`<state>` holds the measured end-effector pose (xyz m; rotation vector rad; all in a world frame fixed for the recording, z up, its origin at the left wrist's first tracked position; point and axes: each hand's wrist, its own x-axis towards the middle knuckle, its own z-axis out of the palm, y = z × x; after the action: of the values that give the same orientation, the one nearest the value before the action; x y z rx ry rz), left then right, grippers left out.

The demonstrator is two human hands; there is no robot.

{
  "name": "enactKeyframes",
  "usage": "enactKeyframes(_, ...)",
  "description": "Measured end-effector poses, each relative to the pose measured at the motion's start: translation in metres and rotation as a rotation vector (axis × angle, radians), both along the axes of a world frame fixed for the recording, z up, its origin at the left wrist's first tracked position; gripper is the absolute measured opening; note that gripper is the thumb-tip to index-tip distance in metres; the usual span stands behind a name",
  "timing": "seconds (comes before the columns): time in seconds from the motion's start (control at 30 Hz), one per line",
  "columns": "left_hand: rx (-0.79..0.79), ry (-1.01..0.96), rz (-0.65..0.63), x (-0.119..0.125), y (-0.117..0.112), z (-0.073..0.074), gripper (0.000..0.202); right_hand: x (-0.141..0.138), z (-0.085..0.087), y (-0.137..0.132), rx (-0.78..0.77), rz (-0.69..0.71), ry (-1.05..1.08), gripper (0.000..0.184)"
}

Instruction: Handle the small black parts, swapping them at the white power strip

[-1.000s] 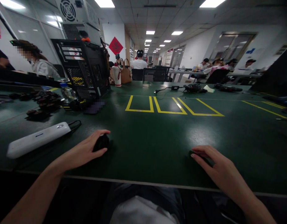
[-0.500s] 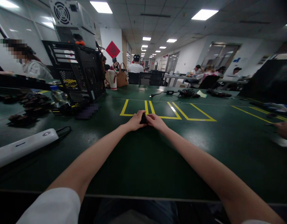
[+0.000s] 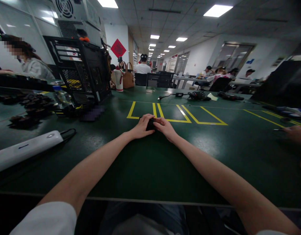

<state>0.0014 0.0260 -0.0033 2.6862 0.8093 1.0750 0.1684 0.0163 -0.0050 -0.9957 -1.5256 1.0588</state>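
Note:
A small black object (image 3: 150,125) sits between my hands over the green table (image 3: 150,169), close to the yellow tape lines. Its kind is hard to make out because my fingers cover much of it. My left hand (image 3: 142,127) is wrapped round its left side, thumb toward me. From the right, the fingertips of my right hand (image 3: 164,128) pinch at its edge.
At left lie a white bar-shaped device (image 3: 30,150) with a cord and a heap of dark parts (image 3: 35,109). Behind them stand a bottle (image 3: 62,98) and an open computer case (image 3: 79,71). Black cables (image 3: 197,95) lie farther back. Another person's hand (image 3: 296,133) is at right.
My left hand's fingers have spread slightly around the black object, which appears lower and flatter. My right fingertips stay at its right side. The camera view has shifted a little.

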Motion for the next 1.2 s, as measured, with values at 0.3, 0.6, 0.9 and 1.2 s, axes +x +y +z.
enactKeyframes(0.3,-0.047,-0.087,-0.014,-0.004,-0.006,0.007,0.062,0.004,-0.003,0.000,0.070,0.066,-0.027,0.025)
enactKeyframes(0.6,-0.050,-0.109,-0.001,-0.003,-0.006,0.008,0.060,0.004,0.001,0.000,0.160,0.085,-0.085,0.024)
enactKeyframes(0.9,-0.055,-0.076,0.047,-0.003,-0.007,0.009,0.060,0.004,-0.004,0.003,0.045,0.097,-0.006,0.025)
enactKeyframes(1.2,-0.067,-0.078,0.067,-0.003,-0.009,0.011,0.060,0.005,0.001,0.005,0.011,0.078,-0.029,0.028)
